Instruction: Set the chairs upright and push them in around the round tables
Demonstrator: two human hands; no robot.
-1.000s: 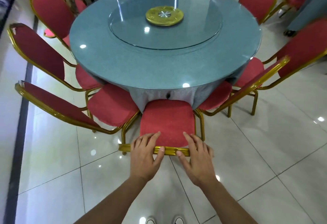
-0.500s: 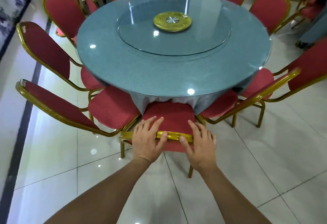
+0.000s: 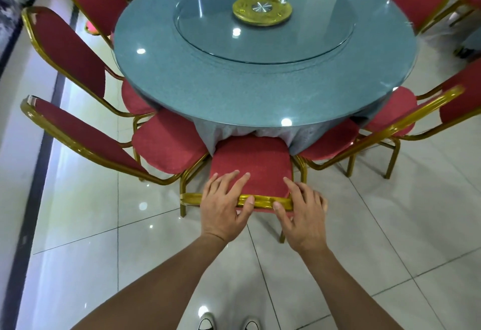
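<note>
Your left hand (image 3: 224, 207) and right hand (image 3: 302, 215) both rest on the gold metal top rail of the red upholstered chair (image 3: 251, 165) right in front of you. Each hand's fingers (image 3: 234, 177) lie nearly straight over the rail toward the seat, with the thumbs tucked against the rail's near side, a loose hold rather than a tight clasp. That chair stands upright, its seat front slipped just under the edge of the round grey-blue glass-topped bench (image 3: 260, 90), touching the grey cloth skirt (image 3: 299, 135) that hangs there. A clear glass turntable (image 3: 263, 35) with a gold centre disc (image 3: 262, 10) sits on the bench. Matching red chairs with gold frames stand close on your left (image 3: 166, 144) and right (image 3: 333, 139), seats tucked toward the bench, over a glossy white tiled floor (image 3: 364, 225).
</note>
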